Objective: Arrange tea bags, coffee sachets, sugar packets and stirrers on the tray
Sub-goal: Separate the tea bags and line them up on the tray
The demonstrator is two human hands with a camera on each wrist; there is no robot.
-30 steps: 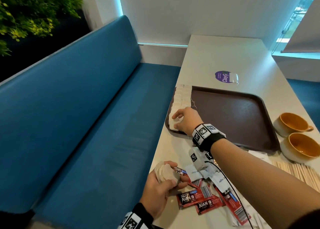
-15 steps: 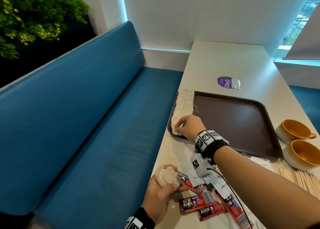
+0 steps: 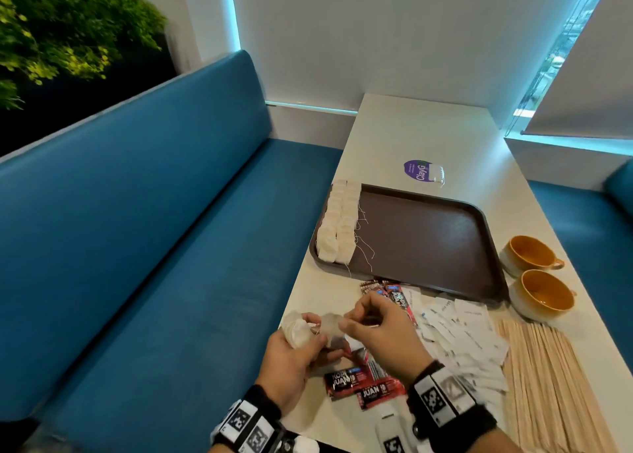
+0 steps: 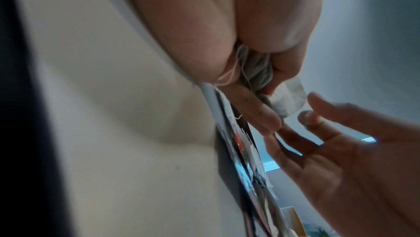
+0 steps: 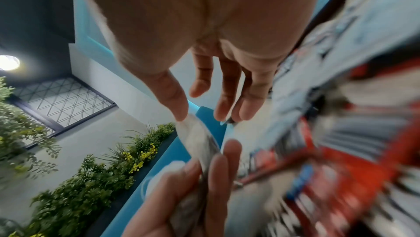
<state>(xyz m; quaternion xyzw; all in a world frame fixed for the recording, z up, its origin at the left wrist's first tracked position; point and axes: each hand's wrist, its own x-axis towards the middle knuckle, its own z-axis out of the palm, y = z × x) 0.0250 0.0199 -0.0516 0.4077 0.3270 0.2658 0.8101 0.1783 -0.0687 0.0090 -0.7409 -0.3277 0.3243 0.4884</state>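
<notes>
A brown tray [image 3: 428,233] lies on the white table, with two columns of tea bags [image 3: 337,226] along its left edge. Near the table's front edge my left hand [image 3: 294,353] grips a bunch of tea bags [image 3: 297,327]; the same bunch of tea bags [image 4: 256,77] shows in the left wrist view. One tea bag [image 3: 329,326] sticks out of the bunch to the right. My right hand [image 3: 370,329] is at that tea bag [image 5: 195,138]; its thumb touches the bag's tip and its fingers are spread and not closed on it. Red coffee sachets [image 3: 346,380] lie under the hands.
White sugar packets [image 3: 455,326] and a pile of wooden stirrers [image 3: 548,367] lie right of the hands. Two orange cups [image 3: 529,255] stand at the tray's right. A purple sticker [image 3: 416,170] is beyond the tray. A blue bench [image 3: 154,247] runs along the table's left.
My right hand has left the tea bag row on the tray and come back to the bunch in my left hand. The left hand has stayed in place with its bunch.
</notes>
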